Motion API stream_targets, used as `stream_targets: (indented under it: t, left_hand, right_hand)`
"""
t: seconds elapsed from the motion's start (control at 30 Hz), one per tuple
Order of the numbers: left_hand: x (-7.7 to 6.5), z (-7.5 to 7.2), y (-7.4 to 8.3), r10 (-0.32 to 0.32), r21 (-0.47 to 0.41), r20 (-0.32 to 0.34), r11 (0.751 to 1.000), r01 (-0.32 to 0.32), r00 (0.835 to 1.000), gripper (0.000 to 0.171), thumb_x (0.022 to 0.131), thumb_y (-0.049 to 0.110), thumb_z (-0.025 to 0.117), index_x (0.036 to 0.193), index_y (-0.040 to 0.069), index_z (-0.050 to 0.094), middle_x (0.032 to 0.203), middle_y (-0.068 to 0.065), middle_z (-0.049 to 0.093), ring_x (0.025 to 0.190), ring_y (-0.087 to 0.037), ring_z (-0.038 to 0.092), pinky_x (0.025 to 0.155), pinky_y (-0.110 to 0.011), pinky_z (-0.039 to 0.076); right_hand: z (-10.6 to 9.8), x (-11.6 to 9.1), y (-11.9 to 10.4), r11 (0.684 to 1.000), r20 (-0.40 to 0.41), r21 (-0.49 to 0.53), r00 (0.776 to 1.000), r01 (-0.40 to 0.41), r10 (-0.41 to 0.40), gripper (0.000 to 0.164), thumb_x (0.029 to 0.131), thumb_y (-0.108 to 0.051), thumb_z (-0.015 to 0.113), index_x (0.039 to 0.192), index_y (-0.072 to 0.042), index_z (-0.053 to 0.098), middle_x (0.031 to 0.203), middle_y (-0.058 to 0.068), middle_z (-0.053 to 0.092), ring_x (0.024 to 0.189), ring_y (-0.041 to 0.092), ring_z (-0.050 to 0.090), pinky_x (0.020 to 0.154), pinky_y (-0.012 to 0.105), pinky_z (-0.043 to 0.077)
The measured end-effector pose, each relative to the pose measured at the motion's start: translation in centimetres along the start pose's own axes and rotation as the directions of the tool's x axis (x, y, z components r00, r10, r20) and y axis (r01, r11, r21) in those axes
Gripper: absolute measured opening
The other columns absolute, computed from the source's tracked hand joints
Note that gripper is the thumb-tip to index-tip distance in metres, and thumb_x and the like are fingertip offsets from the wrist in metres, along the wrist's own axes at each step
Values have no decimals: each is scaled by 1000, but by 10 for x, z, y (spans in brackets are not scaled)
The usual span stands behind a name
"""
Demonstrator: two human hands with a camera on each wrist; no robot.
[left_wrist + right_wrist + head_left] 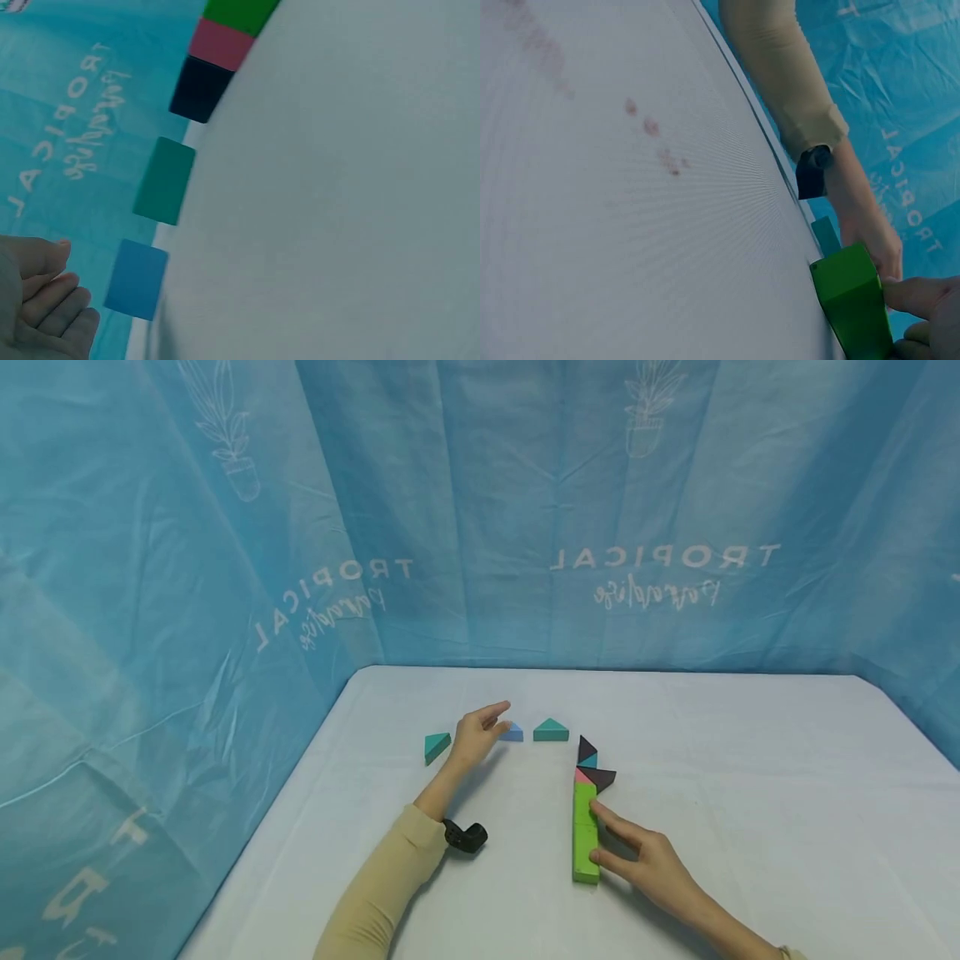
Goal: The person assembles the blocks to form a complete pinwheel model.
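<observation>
My left hand [478,737] hovers by a light blue triangular block [513,733], partly hidden behind it in the head view. In the left wrist view, the loosely bent fingers stand apart from that blue block [137,279]. My right hand [652,864] has its thumb and a fingertip against the right side of the bright green blocks [584,843], which lie end to end in a row. At their far end sit a pink block [581,776] and a dark triangular block [602,778]. Beyond these are a small blue block [589,761] and another dark triangle [586,749].
A teal triangular block [551,731] stands right of the light blue one, and another teal block [437,746] lies left of my left hand. A black wrist device [466,837] sticks out from the left wrist. Blue curtains [562,510] surround the white table [750,827].
</observation>
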State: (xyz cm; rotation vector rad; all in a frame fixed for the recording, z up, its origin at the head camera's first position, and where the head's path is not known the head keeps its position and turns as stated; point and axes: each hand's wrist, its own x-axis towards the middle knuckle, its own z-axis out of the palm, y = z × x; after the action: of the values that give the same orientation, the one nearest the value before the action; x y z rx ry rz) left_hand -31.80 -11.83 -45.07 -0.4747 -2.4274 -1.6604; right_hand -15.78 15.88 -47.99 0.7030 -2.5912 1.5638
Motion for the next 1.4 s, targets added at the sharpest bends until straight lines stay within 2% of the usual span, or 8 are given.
stream_targets:
  t: [0.1,0.23,0.37,0.47,0.63,0.9,1.13,1.4]
  left_hand:
    - [-1,6,-9,-25,0,-6,1000,25,1000,38,90,5,63,127,-4,56,130,-15,55,121,-29,50,100,-29,42]
    - [-1,10,-18,-33,-78,7,996,34,999,39,89,1,63,126,-6,55,127,-19,56,118,-29,53,96,-29,45]
    - [-1,12,-22,8,-156,38,988,-2,999,39,89,-4,61,126,-10,53,127,-25,54,119,-33,51,98,-36,45]
    - [-3,11,-15,59,-173,67,984,-47,996,38,88,-8,60,124,-16,51,126,-30,52,121,-39,47,100,-45,41]
    - [-12,9,5,107,-103,73,990,-99,992,35,87,-11,59,119,-21,51,121,-33,53,119,-42,48,99,-51,39]
    - [-17,10,8,103,-18,41,995,-102,994,30,86,-13,58,115,-19,55,118,-31,57,115,-41,52,96,-49,44]
    - [-2,19,-22,78,-12,27,997,-77,997,31,88,-7,60,119,-10,59,120,-23,59,116,-33,53,96,-36,46]
    - [-3,21,-28,42,-16,-9,999,-42,999,33,87,-6,62,120,-8,60,122,-20,59,118,-29,53,97,-33,45]
  right_hand:
    - [1,0,-1,1000,4,-8,1000,-13,13,64,85,-34,69,140,-11,46,142,1,42,127,23,41,100,25,38]
    - [1,-1,-2,999,2,-19,1000,-29,29,64,85,-36,69,140,-12,46,142,0,42,127,23,42,101,30,39]
    - [1,-1,-2,999,2,-10,999,-33,33,65,85,-36,69,140,-12,46,142,1,42,128,22,41,102,28,38]
    - [2,-2,-2,1000,4,3,999,-31,31,65,85,-35,69,140,-11,46,143,1,41,128,22,41,102,25,37]
    - [2,-2,-2,999,7,17,999,-38,38,65,84,-34,70,140,-11,46,143,1,42,128,22,40,102,25,37]
    - [4,-2,-2,999,15,30,1000,-25,25,65,85,-34,69,140,-10,45,143,1,41,129,22,39,101,20,35]
    - [0,0,-3,999,-1,9,999,-36,36,65,85,-36,69,140,-12,46,143,0,41,129,21,40,102,25,36]
    - [1,0,-1,999,5,21,999,-35,35,66,85,-36,69,141,-12,45,143,0,41,129,22,40,102,24,36]
